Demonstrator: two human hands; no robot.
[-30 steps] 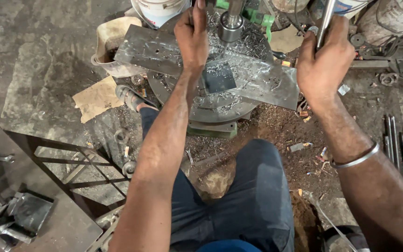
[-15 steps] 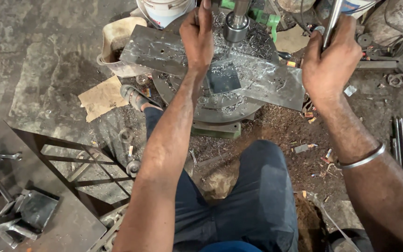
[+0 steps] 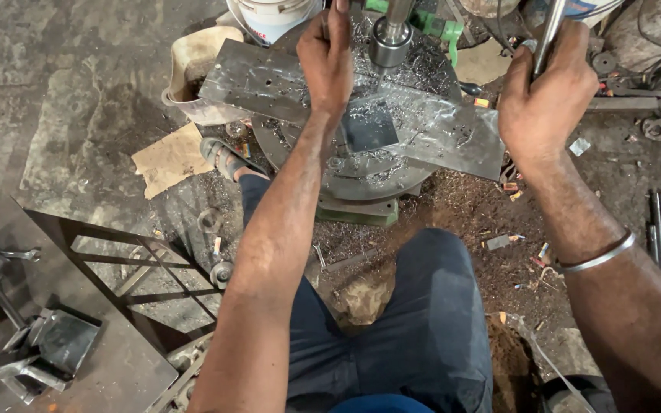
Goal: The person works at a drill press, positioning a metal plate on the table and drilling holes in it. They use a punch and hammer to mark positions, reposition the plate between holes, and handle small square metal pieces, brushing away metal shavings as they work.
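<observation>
Steel plate (image 3: 430, 130) flat on round drill-press counter (image 3: 369, 180), right under spindle (image 3: 389, 34), w/ swarf scattered over it. Left hand (image 3: 329, 57) pressed palm-down on plate beside spindle, fingers flat, gripping nothing; prob. pinning plate vs spin. Right hand (image 3: 545, 92) wrapped tight round feed lever (image 3: 551, 27), well apart to the right. White bucket (image 3: 269, 15) behind. Sandalled foot (image 3: 223, 157) on floor by base.
</observation>
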